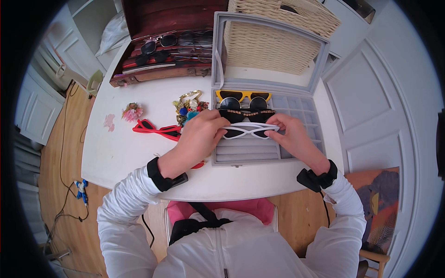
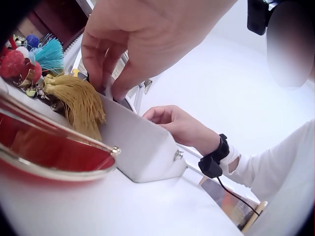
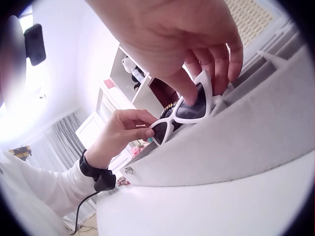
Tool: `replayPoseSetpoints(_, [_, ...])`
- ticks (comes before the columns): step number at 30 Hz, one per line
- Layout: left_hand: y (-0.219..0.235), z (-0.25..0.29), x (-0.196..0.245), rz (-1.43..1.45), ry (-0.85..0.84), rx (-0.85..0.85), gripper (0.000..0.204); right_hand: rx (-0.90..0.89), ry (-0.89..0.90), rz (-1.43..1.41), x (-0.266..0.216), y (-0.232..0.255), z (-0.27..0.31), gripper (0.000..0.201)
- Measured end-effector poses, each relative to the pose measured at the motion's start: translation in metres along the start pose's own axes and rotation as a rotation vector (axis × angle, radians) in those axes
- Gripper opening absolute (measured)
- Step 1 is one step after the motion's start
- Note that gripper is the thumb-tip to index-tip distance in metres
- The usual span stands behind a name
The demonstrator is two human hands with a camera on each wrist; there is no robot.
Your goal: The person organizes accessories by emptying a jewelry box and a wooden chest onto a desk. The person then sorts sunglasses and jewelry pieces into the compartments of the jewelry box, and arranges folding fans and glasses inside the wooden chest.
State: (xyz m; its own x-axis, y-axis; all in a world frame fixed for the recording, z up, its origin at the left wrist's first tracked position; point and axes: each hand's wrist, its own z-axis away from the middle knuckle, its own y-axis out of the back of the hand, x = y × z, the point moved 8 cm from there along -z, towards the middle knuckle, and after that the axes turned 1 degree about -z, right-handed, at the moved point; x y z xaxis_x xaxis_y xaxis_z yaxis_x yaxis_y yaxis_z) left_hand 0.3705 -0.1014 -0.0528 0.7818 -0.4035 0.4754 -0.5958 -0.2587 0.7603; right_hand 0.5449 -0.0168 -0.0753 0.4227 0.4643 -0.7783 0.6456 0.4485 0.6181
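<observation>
White-framed cat-eye sunglasses with dark lenses are held by both hands over the front of a grey compartmented box. My left hand pinches their left end between thumb and fingers. At the other end, my right hand grips the frame, its thumb against the lens side in the right wrist view. Just behind them in the box lie dark sunglasses with a decorated brow, round dark sunglasses, and yellow-framed sunglasses.
The box's glass lid stands raised against a woven basket. Behind left, an open dark-red case holds several glasses. Left of the box lie red sunglasses, a pink flower ornament and a gold tassel.
</observation>
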Motion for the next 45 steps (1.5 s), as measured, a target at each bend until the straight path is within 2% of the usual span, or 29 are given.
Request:
replayPoseSetpoints(2, [0.007, 0.002, 0.000, -0.032, 0.007, 0.029, 0.024, 0.001, 0.017, 0.103, -0.007, 0.001, 0.000, 0.024])
replayPoseSetpoints(4, [0.020, 0.008, -0.002, -0.021, 0.092, 0.042, 0.029, -0.002, 0.036, 0.201, -0.017, 0.002, 0.002, 0.027])
replayPoseSetpoints(5, [0.037, 0.013, -0.006, -0.085, 0.083, 0.059, 0.036, 0.063, 0.056, 0.250, -0.025, 0.008, 0.005, 0.030])
replayPoseSetpoints(6, [0.051, 0.020, -0.020, -0.190, 0.128, 0.039, 0.035, 0.131, 0.075, 0.298, -0.032, 0.016, 0.007, 0.032])
replayPoseSetpoints(8, [0.084, 0.038, -0.050, -0.286, 0.156, -0.021, 0.035, 0.122, 0.069, 0.346, -0.034, 0.029, 0.006, 0.032])
replayPoseSetpoints(9, [0.095, 0.047, -0.060, -0.314, 0.189, -0.119, 0.038, 0.119, 0.061, 0.401, -0.036, 0.034, 0.006, 0.033])
replayPoseSetpoints(10, [0.099, 0.059, -0.072, -0.383, 0.184, -0.181, 0.039, 0.118, 0.061, 0.394, -0.041, 0.037, 0.005, 0.033])
replayPoseSetpoints(13, [0.093, 0.078, -0.082, -0.452, 0.102, -0.193, 0.033, 0.103, 0.018, 0.354, -0.047, 0.037, 0.002, 0.030])
replayPoseSetpoints(15, [0.081, 0.088, -0.099, -0.438, 0.255, -0.288, 0.023, 0.068, 0.115, 0.299, -0.055, 0.030, 0.000, 0.028])
replayPoseSetpoints(16, [0.083, 0.091, -0.099, -0.437, 0.252, -0.284, 0.023, 0.071, 0.117, 0.303, -0.059, 0.028, 0.000, 0.028])
replayPoseSetpoints(18, [0.099, 0.093, -0.091, -0.460, 0.151, -0.150, 0.011, -0.014, 0.135, 0.213, -0.072, 0.015, -0.001, 0.028])
replayPoseSetpoints(19, [0.103, 0.094, -0.087, -0.460, 0.150, -0.149, 0.011, -0.013, 0.136, 0.214, -0.078, 0.013, -0.002, 0.028])
replayPoseSetpoints(21, [0.140, 0.097, -0.086, -0.378, 0.363, 0.046, 0.008, 0.026, 0.263, 0.129, -0.102, 0.011, -0.003, 0.030])
replayPoseSetpoints(22, [0.152, 0.090, -0.070, -0.309, 0.340, 0.131, 0.007, 0.030, 0.257, 0.127, -0.113, 0.007, -0.006, 0.030])
replayPoseSetpoints(23, [0.157, 0.078, -0.051, -0.235, 0.362, 0.117, 0.006, 0.079, 0.404, 0.139, -0.137, 0.006, -0.005, 0.031])
replayPoseSetpoints(24, [0.156, 0.064, -0.032, -0.159, 0.386, 0.105, 0.006, 0.126, 0.552, 0.155, -0.158, 0.005, 0.000, 0.032])
replayPoseSetpoints(25, [0.145, 0.051, -0.018, -0.080, 0.368, 0.038, 0.006, 0.124, 0.546, 0.162, -0.166, 0.001, 0.002, 0.032])
replayPoseSetpoints(27, [0.116, 0.024, 0.014, 0.053, 0.294, -0.125, 0.010, 0.006, 0.569, 0.140, -0.177, -0.012, 0.006, 0.041])
replayPoseSetpoints(28, [0.095, 0.015, 0.019, 0.187, 0.329, -0.220, 0.013, 0.007, 0.567, 0.146, -0.176, -0.009, 0.008, 0.041])
replayPoseSetpoints(29, [0.078, 0.004, 0.028, 0.253, 0.297, -0.325, 0.015, -0.101, 0.506, 0.240, -0.166, -0.014, 0.008, 0.040])
replayPoseSetpoints(30, [0.068, -0.005, 0.031, 0.258, 0.288, -0.325, 0.015, -0.206, 0.441, 0.333, -0.153, -0.017, 0.010, 0.039])
replayPoseSetpoints(31, [0.057, -0.014, 0.034, 0.216, 0.230, -0.322, 0.015, -0.203, 0.433, 0.342, -0.144, -0.011, 0.012, 0.039])
replayPoseSetpoints(33, [0.037, -0.017, 0.033, 0.185, 0.164, -0.313, 0.015, -0.149, 0.241, 0.242, -0.107, 0.009, 0.011, 0.033])
replayPoseSetpoints(35, [0.033, -0.013, 0.031, 0.181, 0.009, -0.142, 0.015, -0.132, 0.168, 0.194, -0.076, 0.017, 0.017, 0.029])
replayPoseSetpoints(36, [0.026, -0.009, 0.026, 0.186, 0.004, -0.144, 0.015, -0.119, 0.103, 0.136, -0.061, 0.018, 0.020, 0.024])
replayPoseSetpoints(39, [0.006, 0.003, 0.009, 0.089, 0.085, -0.172, 0.015, -0.110, 0.099, 0.170, -0.040, 0.004, 0.023, 0.023])
replayPoseSetpoints(40, [0.004, 0.006, 0.007, 0.069, 0.095, -0.152, 0.014, -0.110, 0.098, 0.166, -0.033, -0.003, 0.022, 0.023])
replayPoseSetpoints(42, [0.004, 0.007, 0.004, 0.046, 0.109, -0.132, 0.012, 0.029, 0.161, 0.149, -0.030, 0.000, 0.020, 0.022])
replayPoseSetpoints(45, [0.007, 0.006, 0.006, -0.004, 0.080, -0.115, 0.013, 0.009, 0.085, 0.183, -0.025, -0.003, 0.019, 0.022])
